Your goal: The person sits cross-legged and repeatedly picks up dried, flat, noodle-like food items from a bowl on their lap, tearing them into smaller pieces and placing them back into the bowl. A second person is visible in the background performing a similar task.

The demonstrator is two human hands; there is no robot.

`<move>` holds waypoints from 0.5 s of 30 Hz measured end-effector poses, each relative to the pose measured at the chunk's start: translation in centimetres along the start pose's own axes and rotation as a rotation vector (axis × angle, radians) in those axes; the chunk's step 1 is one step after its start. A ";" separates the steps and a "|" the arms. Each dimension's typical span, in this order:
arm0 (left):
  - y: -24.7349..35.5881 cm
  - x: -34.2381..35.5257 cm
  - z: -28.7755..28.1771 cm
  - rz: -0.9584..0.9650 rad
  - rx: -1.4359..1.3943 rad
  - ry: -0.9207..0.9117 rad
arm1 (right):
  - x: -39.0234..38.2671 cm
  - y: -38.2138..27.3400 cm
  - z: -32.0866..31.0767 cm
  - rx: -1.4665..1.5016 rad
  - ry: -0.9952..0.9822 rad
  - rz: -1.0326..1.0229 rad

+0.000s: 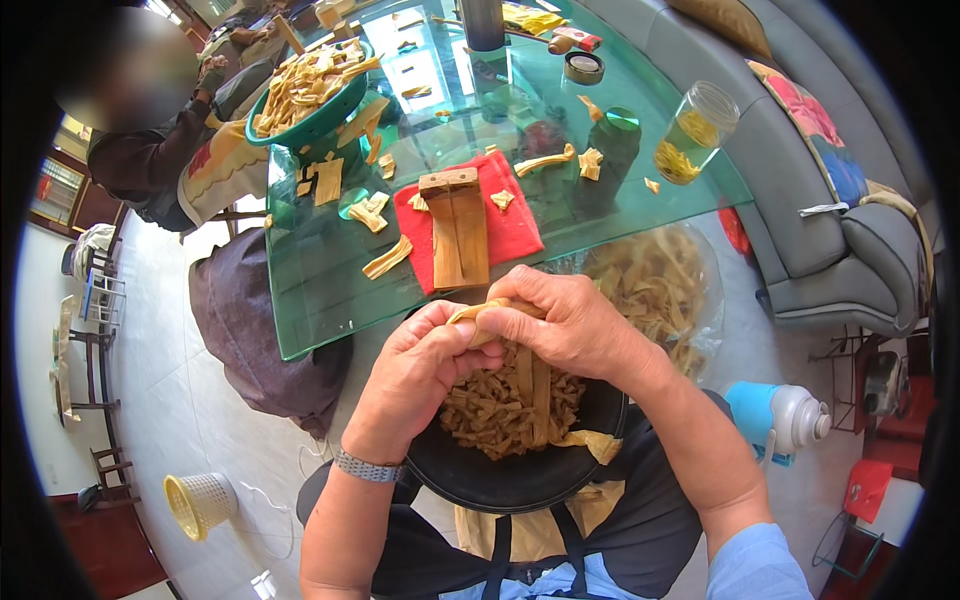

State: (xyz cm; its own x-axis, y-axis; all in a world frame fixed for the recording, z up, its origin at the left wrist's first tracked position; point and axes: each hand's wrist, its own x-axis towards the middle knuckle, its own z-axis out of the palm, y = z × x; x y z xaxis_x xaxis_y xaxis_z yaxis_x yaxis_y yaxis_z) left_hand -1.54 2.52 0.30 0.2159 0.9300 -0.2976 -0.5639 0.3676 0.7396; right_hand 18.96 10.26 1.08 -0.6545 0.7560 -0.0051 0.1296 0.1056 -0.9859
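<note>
"Beyond the person's knees, what took up the most room?"

"The green glass table (320,265), with dry pieces scattered over its top. Next came the clear bag (650,285) of tan strips, low beside the table's near edge, to the right of the hands."

"And the black bowl (500,492)?"

"It sat over the lap, heaped with short tan pieces (480,408) and some longer strips. A teal basin (325,127), piled high with strips, stood at the table's far left."

"How were the hands?"

"Both nearly closed, fingers curled. The left hand (430,350) and the right hand (562,318) pinched one strip between thumbs and fingers."

"What lay just ahead of them?"

"A red cloth (517,228) near the edge, and on it a wooden block (460,240) with a crosspiece at its far end."

"The smallest thing?"

"That pinched yellowish strip (466,313), held above the bowl, partly hidden by the fingers."
</note>
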 end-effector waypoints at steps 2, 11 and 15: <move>0.0 0.3 -0.1 0.034 0.157 0.062 | 0.0 0.4 -0.1 0.220 -0.010 0.050; -1.4 -0.1 1.1 0.195 0.746 0.260 | -0.4 0.4 1.2 0.434 0.060 0.264; -0.7 -0.6 2.4 0.192 0.651 0.218 | -0.5 1.2 1.1 0.172 -0.022 0.117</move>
State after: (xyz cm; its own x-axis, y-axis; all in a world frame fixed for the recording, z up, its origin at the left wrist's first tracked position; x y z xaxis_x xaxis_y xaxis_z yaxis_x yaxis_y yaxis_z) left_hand 0.66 1.76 1.46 -0.0421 0.9810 -0.1896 0.0289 0.1909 0.9812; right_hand 18.64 9.28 -0.28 -0.6587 0.7422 -0.1231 0.0780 -0.0953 -0.9924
